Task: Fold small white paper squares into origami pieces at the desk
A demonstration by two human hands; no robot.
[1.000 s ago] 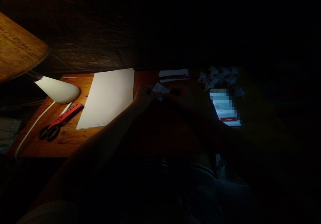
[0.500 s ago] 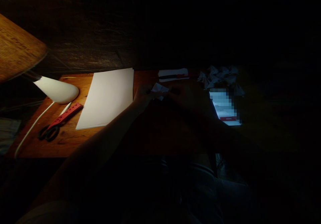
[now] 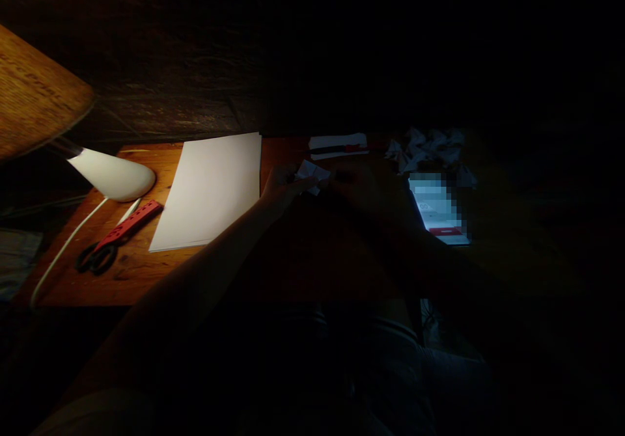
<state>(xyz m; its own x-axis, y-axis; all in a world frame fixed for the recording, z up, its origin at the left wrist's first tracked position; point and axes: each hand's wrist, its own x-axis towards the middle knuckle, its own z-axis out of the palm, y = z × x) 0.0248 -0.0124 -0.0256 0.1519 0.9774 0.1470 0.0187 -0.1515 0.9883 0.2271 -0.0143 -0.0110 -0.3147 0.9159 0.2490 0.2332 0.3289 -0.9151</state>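
Observation:
The scene is very dark. My left hand and my right hand meet over the middle of a wooden table. Between them they pinch a small folded piece of white paper, each hand closed on one side of it. My right hand is mostly lost in shadow. A stack of white paper sheets lies just left of my left hand.
A white lamp base with its cord stands at the table's left. Red-handled scissors lie beside it. A lit phone screen glows at right. Crumpled white paper and a flat paper strip lie at the back.

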